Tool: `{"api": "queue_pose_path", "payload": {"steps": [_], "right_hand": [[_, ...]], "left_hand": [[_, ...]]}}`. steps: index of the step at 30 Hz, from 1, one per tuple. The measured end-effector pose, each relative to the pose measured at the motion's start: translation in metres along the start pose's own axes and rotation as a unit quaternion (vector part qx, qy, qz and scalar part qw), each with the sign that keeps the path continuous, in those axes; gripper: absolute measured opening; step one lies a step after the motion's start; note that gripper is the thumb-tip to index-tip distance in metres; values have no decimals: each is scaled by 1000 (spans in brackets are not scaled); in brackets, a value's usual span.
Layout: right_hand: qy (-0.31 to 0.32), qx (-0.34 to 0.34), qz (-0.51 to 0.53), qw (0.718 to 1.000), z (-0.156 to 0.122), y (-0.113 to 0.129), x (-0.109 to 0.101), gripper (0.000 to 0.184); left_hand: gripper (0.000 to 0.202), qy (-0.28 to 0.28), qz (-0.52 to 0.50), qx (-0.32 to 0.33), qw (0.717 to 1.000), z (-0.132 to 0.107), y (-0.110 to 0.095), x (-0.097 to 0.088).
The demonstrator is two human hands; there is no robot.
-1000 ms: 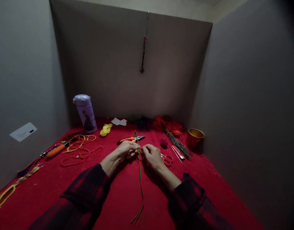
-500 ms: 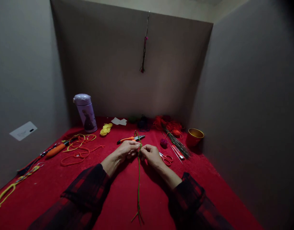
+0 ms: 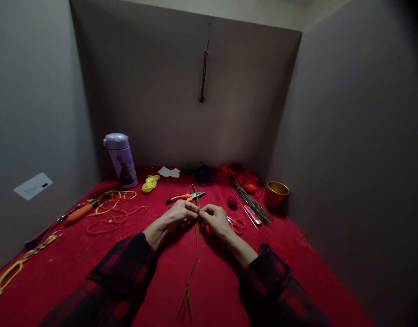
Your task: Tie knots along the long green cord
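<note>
A bundle of thin green cords (image 3: 192, 265) runs from between my hands down toward me over the red cloth (image 3: 168, 272). My left hand (image 3: 176, 214) pinches the cords near their upper part, fingers curled. Close beside it, my right hand (image 3: 216, 219) pinches the same cords from the right. A short loop of the green cords sticks up just beyond my fingertips.
Orange-handled pliers (image 3: 186, 197) lie just past my hands, red scissors (image 3: 236, 224) right of them. A lilac flask (image 3: 121, 160), yellow cord (image 3: 150, 183), orange cords (image 3: 111, 213), a bundle of wires (image 3: 251, 203) and a gold cup (image 3: 276, 193) stand around. Brown walls enclose the table.
The loose lower end of the green cords has swung to the left. My hands have stayed together at the same spot.
</note>
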State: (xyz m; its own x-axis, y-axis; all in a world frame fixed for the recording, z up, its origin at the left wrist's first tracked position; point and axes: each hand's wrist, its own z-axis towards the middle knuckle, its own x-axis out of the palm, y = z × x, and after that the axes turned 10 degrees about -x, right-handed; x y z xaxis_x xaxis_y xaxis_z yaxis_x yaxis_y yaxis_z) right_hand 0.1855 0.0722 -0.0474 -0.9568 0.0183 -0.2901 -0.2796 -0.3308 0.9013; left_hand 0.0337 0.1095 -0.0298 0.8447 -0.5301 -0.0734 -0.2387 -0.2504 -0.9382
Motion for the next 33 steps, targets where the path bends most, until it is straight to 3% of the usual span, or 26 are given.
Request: {"api": "queue_pose_path", "payload": {"steps": [7, 16, 29, 33], "right_hand": [[6, 17, -32, 999, -1, 1, -3, 13], [22, -3, -57, 998, -1, -3, -3, 12], [8, -11, -81, 997, 0, -3, -3, 10], [7, -11, -84, 996, -1, -1, -4, 10]], "left_hand": [[5, -56, 18, -12, 998, -1, -1, 2], [9, -119, 35, -1, 992, -4, -5, 12], [8, -108, 110, -8, 988, -4, -6, 11], [13, -180, 159, 30, 970, -3, -3, 12]]}}
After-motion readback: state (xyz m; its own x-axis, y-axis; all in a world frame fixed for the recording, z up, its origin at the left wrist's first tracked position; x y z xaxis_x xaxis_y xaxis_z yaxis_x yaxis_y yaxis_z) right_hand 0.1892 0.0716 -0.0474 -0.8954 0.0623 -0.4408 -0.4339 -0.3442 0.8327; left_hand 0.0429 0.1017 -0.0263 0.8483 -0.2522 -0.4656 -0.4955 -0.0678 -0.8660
